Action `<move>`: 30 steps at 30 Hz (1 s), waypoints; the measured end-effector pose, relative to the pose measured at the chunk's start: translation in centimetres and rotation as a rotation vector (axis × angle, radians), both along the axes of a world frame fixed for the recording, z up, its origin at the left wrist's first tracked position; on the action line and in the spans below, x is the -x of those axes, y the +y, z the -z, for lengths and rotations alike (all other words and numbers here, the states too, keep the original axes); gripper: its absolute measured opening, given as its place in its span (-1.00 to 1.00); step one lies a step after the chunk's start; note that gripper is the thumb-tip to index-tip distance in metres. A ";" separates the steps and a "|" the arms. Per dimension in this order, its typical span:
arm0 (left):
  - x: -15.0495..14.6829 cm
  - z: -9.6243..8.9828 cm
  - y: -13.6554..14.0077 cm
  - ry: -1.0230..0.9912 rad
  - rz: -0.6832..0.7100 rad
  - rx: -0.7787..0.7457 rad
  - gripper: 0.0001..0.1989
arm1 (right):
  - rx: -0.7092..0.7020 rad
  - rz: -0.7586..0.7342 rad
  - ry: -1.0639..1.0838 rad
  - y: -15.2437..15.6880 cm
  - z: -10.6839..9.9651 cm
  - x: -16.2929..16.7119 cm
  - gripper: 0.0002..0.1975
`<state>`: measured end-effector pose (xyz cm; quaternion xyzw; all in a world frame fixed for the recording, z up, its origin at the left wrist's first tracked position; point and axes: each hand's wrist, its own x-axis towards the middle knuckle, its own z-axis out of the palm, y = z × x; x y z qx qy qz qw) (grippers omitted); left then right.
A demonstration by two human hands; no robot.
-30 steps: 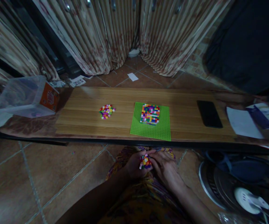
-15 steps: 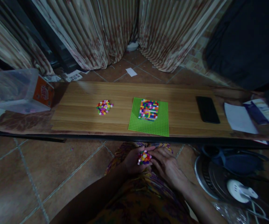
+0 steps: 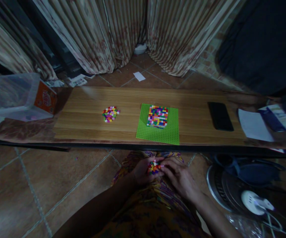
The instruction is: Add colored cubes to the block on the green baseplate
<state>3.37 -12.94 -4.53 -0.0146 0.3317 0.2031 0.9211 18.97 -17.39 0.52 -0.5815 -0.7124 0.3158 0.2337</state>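
Observation:
Below the table edge, my left hand [image 3: 141, 171] is cupped, palm up, around a heap of small multicoloured toy bricks [image 3: 153, 168]. From the right, my right hand [image 3: 179, 173] reaches to the heap's edge, thumb and forefinger pinched on a small brick whose colour is hard to make out. On the table, a block built of many coloured bricks [image 3: 158, 115] stands on a green baseplate [image 3: 154, 135]. Left of it lies a loose pile of bricks [image 3: 110, 114].
A black phone [image 3: 220, 116] and a white sheet of paper [image 3: 254, 125] lie toward the table's right end. At the left stands a clear plastic bin [image 3: 14, 96] with an orange label. A power strip [image 3: 253, 202] rests low at the right.
The right fingers have drawn slightly back and closed together at the heap's right edge. The bricks in my left palm have shifted; the table items look the same.

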 end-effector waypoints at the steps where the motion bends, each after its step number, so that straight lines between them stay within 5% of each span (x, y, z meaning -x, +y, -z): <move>1: -0.1 0.0 -0.1 0.006 0.021 0.002 -0.79 | 0.016 0.018 0.017 0.1 -0.2 -0.1 -0.83; 15: 0.3 -0.3 -0.6 0.061 0.205 -0.160 -0.78 | 0.109 0.074 0.099 0.5 -0.2 0.0 -0.80; 25: 0.5 -0.8 -0.6 0.176 0.292 -0.392 -0.71 | 0.389 0.305 0.460 0.1 1.6 0.4 -0.68; 30: 0.6 -0.9 -0.7 0.182 0.297 -0.421 -0.73 | 0.419 0.331 0.531 -0.1 1.9 0.8 -0.64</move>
